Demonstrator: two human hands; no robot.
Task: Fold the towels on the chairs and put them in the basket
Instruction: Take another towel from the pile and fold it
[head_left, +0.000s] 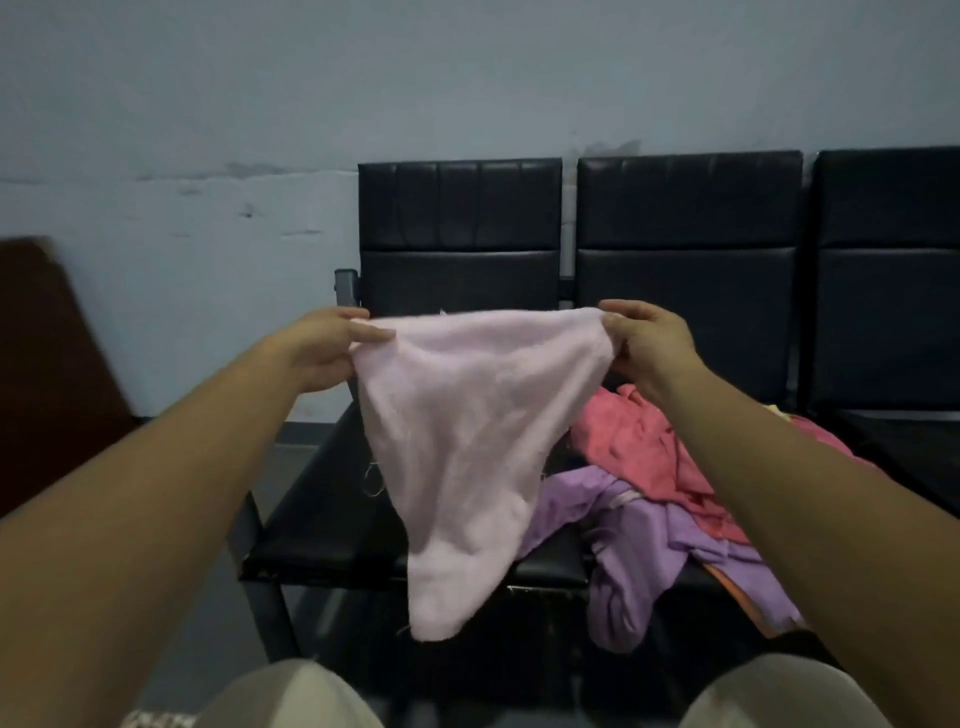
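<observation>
Towel (457, 441) hangs, seemingly clear of chair (322, 519), corners pinched by left hand (319, 351) and right hand (652, 348)

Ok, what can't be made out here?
Head view: the basket is out of frame.
The pale pink fleece towel, pinched by left hand and right hand, hides part of the black padded chair seat.
The right forearm covers part of the crumpled purple and coral towel pile; its count is unclear.
The right edge cuts off the third chair.
</observation>
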